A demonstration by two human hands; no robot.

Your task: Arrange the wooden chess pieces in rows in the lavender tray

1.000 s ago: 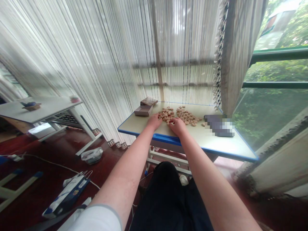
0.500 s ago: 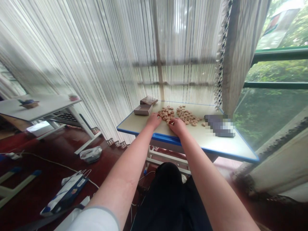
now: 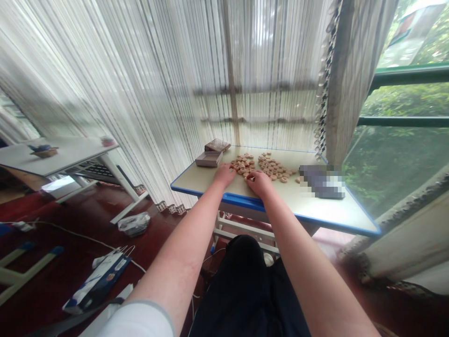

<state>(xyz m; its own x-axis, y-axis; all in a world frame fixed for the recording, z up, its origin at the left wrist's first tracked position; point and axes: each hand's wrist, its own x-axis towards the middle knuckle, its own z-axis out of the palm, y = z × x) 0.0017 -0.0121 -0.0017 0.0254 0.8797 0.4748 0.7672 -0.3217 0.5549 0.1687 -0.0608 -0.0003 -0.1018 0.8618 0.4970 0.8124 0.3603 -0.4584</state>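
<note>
while both arms are being stretched up toward the middle of the frame, the left hand [image 3: 223, 175] is being laid flat, fingers loosely spread, against the near edge of the discs [image 3: 261, 167] scattered on the desk [image 3: 315, 213]. the right hand [image 3: 258, 182] is being curled over the discs just right of it; whether one is being pinched cannot be told. two boxes [image 3: 212, 154] are being kept at the pile's upper left.

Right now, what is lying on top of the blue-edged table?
On the table: scattered round wooden pieces, two small boxes, a blurred dark object, and both hands: left hand, right hand. Anything beneath the hands is hidden.
</note>
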